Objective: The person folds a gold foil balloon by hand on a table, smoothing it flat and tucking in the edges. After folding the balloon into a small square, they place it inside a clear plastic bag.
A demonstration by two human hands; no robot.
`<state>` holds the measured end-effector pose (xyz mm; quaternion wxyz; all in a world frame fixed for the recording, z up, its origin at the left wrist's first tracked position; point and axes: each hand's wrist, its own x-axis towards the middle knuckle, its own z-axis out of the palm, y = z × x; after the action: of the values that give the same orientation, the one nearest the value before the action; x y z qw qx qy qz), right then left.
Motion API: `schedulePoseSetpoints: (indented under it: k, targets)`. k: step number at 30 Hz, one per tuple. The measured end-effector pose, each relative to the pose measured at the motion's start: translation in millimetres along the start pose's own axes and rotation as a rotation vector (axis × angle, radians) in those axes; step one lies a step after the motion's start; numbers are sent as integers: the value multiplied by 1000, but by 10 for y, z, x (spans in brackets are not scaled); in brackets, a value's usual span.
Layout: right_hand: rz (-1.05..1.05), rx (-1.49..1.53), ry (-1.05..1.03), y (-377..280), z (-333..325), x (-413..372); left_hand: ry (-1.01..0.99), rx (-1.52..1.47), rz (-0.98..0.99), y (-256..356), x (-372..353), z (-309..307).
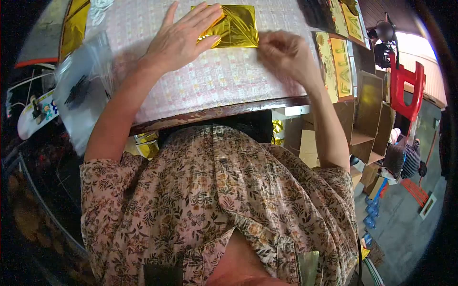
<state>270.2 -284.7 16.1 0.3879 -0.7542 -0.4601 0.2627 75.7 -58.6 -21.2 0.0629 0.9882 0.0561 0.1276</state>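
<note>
A shiny gold foil packet (pixel 238 26) lies flat on the patterned tablecloth (pixel 214 78) near the top of the head view. My left hand (pixel 186 38) rests on the packet's left part, palm down with its fingers spread. At the packet's lower right corner is my right hand (pixel 286 50), its fingers curled together and blurred. Whether anything thin is pinched between them is too small to make out.
Clear plastic bags (pixel 86 81) hang over the table's left edge. Yellow packs lettered "FALL" (pixel 343 69) lie at the right edge. Cardboard boxes (pixel 367 109) and a red plastic stool (pixel 408 88) stand beyond. Gold material (pixel 74 28) lies at the upper left.
</note>
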Motion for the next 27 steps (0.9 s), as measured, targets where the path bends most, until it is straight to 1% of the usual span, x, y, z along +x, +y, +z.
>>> schedulePoseSetpoints:
  k: [3, 5, 7, 8, 10, 14, 16, 17, 19, 20, 22, 23, 25, 26, 27]
  targets:
    - [30, -67, 26, 26, 142, -9, 5, 0, -3, -1, -19, 36]
    - [56, -39, 41, 13, 169, 16, 23, 21, 2, -20, -17, 65]
    - [35, -260, 46, -1, 171, 36, 19, 16, 0, -14, -22, 54]
    - [33, -259, 44, 8, 170, 46, 16, 11, -2, -13, -22, 44]
    - [-343, -520, 134, 36, 163, 58, 23, 1, 1, -24, -23, 48]
    - [-389, -533, 152, 4, 163, 121, 25, -2, 4, -19, -20, 53]
    - [-188, -462, -12, 7, 120, 168, 18, -3, 8, -8, -21, 39]
    - [-187, -460, -12, -28, 110, 190, 18, -2, 11, -7, -21, 36]
    - [20, -497, -94, -110, 112, 229, 9, -9, 15, -9, -20, 45]
    - [13, -500, -95, -159, 124, 203, 8, -11, 19, -20, -14, 34]
    - [-137, -778, 22, -309, 162, 125, 1, 21, -3, -8, -15, 10]
    - [-154, -780, 20, -356, 237, 117, -22, 41, -13, 3, -23, 3]
    - [-584, -639, 245, -412, 452, 92, -21, 41, -26, 3, -21, -9]
    - [-652, -709, 126, -422, 504, 69, -27, 30, -27, 7, -25, -5]
    - [-657, -710, 125, -380, 571, 62, -24, 33, -30, 10, -34, 16]
